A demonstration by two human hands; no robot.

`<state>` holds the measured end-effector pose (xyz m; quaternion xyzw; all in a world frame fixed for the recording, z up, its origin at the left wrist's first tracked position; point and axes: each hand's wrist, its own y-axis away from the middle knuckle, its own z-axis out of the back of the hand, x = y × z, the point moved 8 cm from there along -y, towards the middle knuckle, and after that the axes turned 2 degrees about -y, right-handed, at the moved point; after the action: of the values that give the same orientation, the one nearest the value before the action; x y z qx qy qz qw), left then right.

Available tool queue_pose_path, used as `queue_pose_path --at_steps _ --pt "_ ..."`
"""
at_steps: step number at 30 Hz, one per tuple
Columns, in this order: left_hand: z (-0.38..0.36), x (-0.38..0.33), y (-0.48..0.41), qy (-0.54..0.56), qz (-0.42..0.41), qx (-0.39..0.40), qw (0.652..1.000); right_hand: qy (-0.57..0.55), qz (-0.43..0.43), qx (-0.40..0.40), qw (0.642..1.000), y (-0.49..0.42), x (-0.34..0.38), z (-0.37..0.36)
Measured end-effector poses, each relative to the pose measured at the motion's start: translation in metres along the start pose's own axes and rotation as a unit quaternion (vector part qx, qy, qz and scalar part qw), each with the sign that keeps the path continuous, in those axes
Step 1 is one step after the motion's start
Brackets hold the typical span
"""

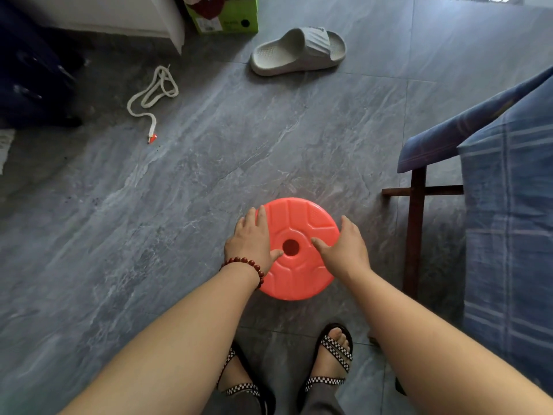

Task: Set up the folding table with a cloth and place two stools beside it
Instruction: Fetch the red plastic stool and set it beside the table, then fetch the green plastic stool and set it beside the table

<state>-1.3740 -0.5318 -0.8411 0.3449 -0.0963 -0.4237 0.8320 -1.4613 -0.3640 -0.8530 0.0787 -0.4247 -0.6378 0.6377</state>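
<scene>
A round red plastic stool (299, 274) with a hole in the middle of its seat stands on the grey tiled floor just in front of my feet. My left hand (253, 244), with a red bead bracelet at the wrist, grips the seat's left rim, thumb on top near the hole. My right hand (344, 250) grips the right rim the same way. At the right stands the folding table, covered by a blue checked cloth (508, 205); a dark wooden leg and crossbar (416, 211) show under the cloth's edge. The stool is left of that leg.
A grey slipper (299, 50) lies on the floor farther ahead. A white cord (152, 94) lies at the left, near a dark suitcase (33, 73). A green box (224, 16) and a white cabinet (119, 16) stand at the back.
</scene>
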Motion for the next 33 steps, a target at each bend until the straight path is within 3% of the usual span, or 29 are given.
queue_pose_path --at_steps 10,13,22,33 --pt "0.133 -0.041 0.069 0.015 -0.028 -0.044 0.999 -0.078 0.082 -0.015 0.993 0.073 0.102 0.091" --pt "0.186 -0.051 0.097 0.082 -0.004 -0.060 0.995 -0.098 0.098 -0.020 0.990 0.102 0.136 0.131" --pt "0.356 -0.089 0.222 0.205 -0.056 -0.177 0.961 -0.163 0.134 -0.051 0.976 0.217 0.221 0.263" --pt "0.460 -0.105 0.388 0.336 -0.079 -0.269 0.899 -0.326 0.203 -0.051 0.922 0.367 0.262 0.384"
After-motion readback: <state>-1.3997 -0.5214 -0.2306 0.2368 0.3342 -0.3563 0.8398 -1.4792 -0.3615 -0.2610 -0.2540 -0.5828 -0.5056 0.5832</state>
